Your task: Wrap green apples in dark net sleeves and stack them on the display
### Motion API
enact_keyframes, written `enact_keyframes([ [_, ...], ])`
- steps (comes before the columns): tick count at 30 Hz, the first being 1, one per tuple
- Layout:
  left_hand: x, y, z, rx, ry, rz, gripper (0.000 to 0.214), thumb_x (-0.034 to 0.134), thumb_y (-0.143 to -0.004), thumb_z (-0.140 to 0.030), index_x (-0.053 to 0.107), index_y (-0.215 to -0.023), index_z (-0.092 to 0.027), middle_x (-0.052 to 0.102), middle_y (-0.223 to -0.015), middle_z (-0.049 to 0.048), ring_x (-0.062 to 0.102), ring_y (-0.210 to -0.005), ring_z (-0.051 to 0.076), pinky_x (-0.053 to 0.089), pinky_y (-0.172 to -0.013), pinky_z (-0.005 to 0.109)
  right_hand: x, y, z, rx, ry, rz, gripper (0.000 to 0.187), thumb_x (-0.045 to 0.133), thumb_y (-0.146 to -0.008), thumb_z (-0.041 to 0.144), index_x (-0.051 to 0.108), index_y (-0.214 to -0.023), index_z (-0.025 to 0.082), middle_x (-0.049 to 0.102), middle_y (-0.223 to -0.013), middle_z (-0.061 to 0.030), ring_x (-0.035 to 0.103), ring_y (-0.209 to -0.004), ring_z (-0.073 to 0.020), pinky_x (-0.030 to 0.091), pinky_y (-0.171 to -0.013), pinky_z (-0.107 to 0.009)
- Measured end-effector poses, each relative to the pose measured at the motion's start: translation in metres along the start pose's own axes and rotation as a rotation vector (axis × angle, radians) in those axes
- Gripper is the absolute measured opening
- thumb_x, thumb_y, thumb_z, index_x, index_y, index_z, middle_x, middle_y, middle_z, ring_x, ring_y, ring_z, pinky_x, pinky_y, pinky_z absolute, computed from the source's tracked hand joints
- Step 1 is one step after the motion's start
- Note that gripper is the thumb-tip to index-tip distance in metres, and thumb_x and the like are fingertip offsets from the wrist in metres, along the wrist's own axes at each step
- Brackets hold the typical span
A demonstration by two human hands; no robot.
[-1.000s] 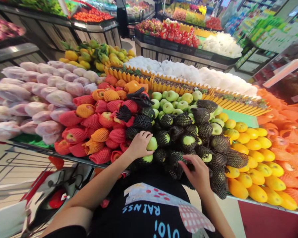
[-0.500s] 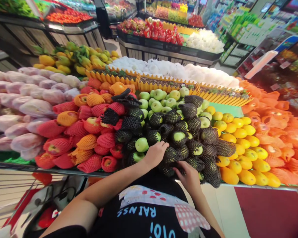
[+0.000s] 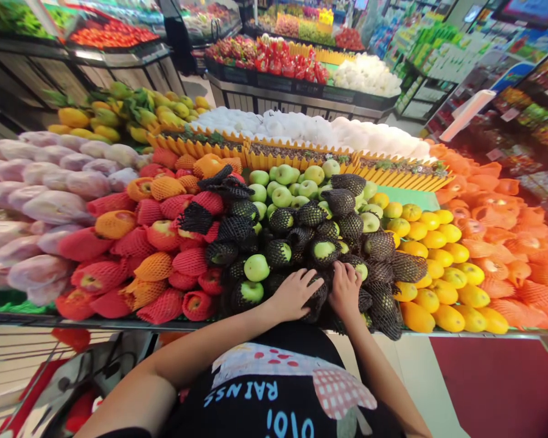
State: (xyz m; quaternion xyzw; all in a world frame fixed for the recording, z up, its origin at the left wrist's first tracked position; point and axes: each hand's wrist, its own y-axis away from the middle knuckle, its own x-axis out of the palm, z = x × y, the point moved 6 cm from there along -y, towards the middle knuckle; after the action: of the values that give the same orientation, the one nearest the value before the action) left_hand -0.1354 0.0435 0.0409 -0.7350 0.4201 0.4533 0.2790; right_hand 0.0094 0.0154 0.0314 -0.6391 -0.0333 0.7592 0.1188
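My left hand (image 3: 298,295) lies over a green apple in black foam netting (image 3: 318,299) at the front of the apple pile. Its fingers are apart, curving across the netting. Just to the right, my right hand (image 3: 346,288) reaches into the pile with its fingers apart, touching the netted apples. Beside its fingertips is an apple half out of its netting (image 3: 360,270). Another half-netted apple (image 3: 324,250) sits just beyond both hands. Left of my left hand rests a bare green apple (image 3: 256,267), above a partly netted one (image 3: 251,291).
Red-netted apples (image 3: 132,241) lie to the left, wrapped pale fruit (image 3: 50,204) farther left. Yellow fruit (image 3: 454,278) and orange-netted fruit (image 3: 506,243) lie to the right. A yellow picket edging (image 3: 296,160) runs behind. A shopping cart (image 3: 22,359) stands at lower left.
My left hand has moved down and spread over the netted apple. My right hand has shifted up and forward from the front of that apple to its right side.
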Motion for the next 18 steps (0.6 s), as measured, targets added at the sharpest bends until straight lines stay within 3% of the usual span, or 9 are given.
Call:
enact_keyframes([
  [4,0.015,-0.003,0.019,-0.14,0.027,0.027,0.08,0.079,-0.071,-0.02,0.042,-0.141,-0.025,0.046,-0.142,0.0155,0.057,-0.118,0.034,0.051,-0.097,0.047,0.006,-0.002,-0.005,0.01,-0.013,-0.015,0.056,0.051,-0.074,0.005,0.049,-0.129,0.014,0.064,-0.125,-0.0158,0.047,-0.123,-0.0345,0.03,-0.104,-0.052],
  [6,0.007,-0.002,0.025,-0.171,0.139,-0.034,0.078,0.082,-0.066,-0.021,0.045,-0.135,-0.024,0.051,-0.135,0.0134,0.058,-0.116,0.033,0.051,-0.098,0.046,-0.003,-0.001,-0.007,-0.034,-0.049,0.003,0.058,0.057,-0.073,0.009,0.05,-0.13,0.015,0.063,-0.128,-0.0148,0.047,-0.123,-0.0348,0.032,-0.104,-0.052],
  [8,-0.009,0.003,0.03,-0.193,0.301,-0.175,0.075,0.082,-0.063,-0.018,0.046,-0.128,-0.023,0.055,-0.128,0.0102,0.058,-0.117,0.03,0.049,-0.102,0.045,-0.02,0.001,-0.006,-0.074,-0.179,-0.018,0.054,0.061,-0.078,0.016,0.052,-0.131,0.018,0.061,-0.134,-0.013,0.046,-0.126,-0.0342,0.033,-0.107,-0.053],
  [10,-0.027,0.012,0.034,-0.194,0.487,-0.336,0.075,0.082,-0.059,-0.015,0.046,-0.124,-0.023,0.057,-0.124,0.0079,0.057,-0.117,0.028,0.046,-0.106,0.043,-0.039,0.006,-0.004,-0.052,-0.441,-0.069,0.046,0.062,-0.085,0.024,0.055,-0.13,0.022,0.061,-0.135,-0.0112,0.048,-0.128,-0.0313,0.033,-0.11,-0.052],
  [12,-0.041,0.021,0.034,-0.163,0.687,-0.424,0.079,0.085,-0.056,-0.016,0.044,-0.123,-0.023,0.056,-0.122,0.0075,0.057,-0.116,0.027,0.045,-0.105,0.043,-0.044,0.012,0.001,0.035,-0.794,-0.025,0.038,0.059,-0.092,0.032,0.058,-0.129,0.025,0.063,-0.132,-0.0094,0.054,-0.125,-0.0276,0.037,-0.11,-0.048],
  [15,-0.048,0.03,0.027,-0.089,0.938,-0.38,0.082,0.088,-0.055,-0.023,0.044,-0.125,-0.022,0.056,-0.121,0.0079,0.057,-0.113,0.027,0.047,-0.1,0.041,-0.025,0.022,0.021,0.193,-1.298,0.193,0.038,0.065,-0.09,0.044,0.064,-0.124,0.027,0.07,-0.121,-0.0063,0.063,-0.113,-0.0249,0.045,-0.101,-0.041],
  [18,-0.046,0.036,0.023,-0.087,1.025,-0.314,0.078,0.086,-0.057,-0.021,0.045,-0.124,-0.022,0.055,-0.119,0.0074,0.058,-0.11,0.025,0.046,-0.098,0.04,-0.003,0.029,0.03,0.379,-1.591,0.182,0.035,0.082,-0.074,0.046,0.072,-0.101,0.027,0.073,-0.108,-0.0016,0.063,-0.104,-0.0211,0.047,-0.097,-0.033],
])
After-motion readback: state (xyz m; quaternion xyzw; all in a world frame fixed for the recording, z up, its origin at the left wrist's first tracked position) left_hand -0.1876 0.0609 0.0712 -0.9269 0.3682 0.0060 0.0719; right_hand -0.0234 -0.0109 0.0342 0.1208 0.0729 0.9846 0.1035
